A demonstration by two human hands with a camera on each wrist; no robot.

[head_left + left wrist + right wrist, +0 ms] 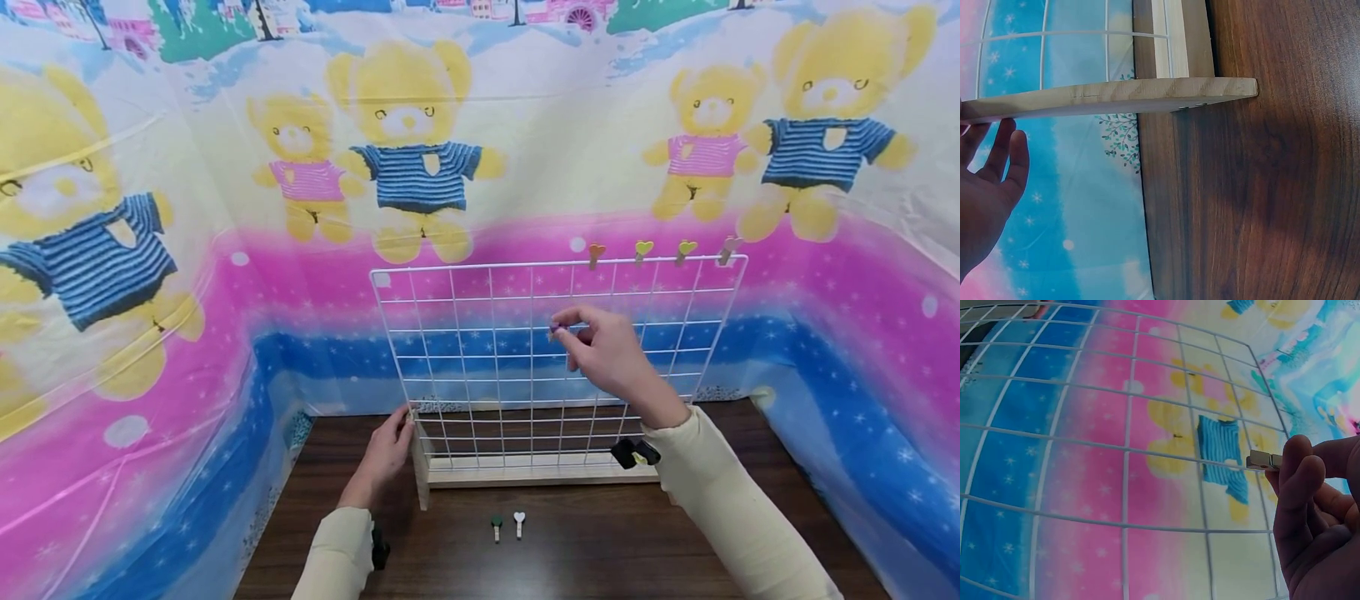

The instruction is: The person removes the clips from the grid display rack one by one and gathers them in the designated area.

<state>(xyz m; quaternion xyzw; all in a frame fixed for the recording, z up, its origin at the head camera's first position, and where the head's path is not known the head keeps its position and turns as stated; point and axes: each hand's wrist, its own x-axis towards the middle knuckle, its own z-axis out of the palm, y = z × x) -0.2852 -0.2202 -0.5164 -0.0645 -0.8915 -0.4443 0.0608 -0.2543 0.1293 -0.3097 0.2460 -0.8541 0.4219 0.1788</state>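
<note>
My right hand [611,350] pinches a small wooden clothespin [1263,460] between thumb and fingertips, in front of the white wire grid [532,356]. A purple bit of it shows in the head view; in the right wrist view its bare wooden end sticks out toward the wires. At the grid's left side, my left hand [386,450] holds the upper part of the wooden side post [1116,94], fingers [1017,159] against its outer face. Clothespins with an orange heart [596,252], yellow hearts [643,249] and a pale pink heart [730,247] sit along the top wire, right of centre.
On the dark wooden table [585,550], before the stand's pale wooden base bar [525,477], lie a clothespin with a dark green top [497,525] and one with a white heart [519,522]. A cloth printed with bears [420,133] hangs behind and at both sides.
</note>
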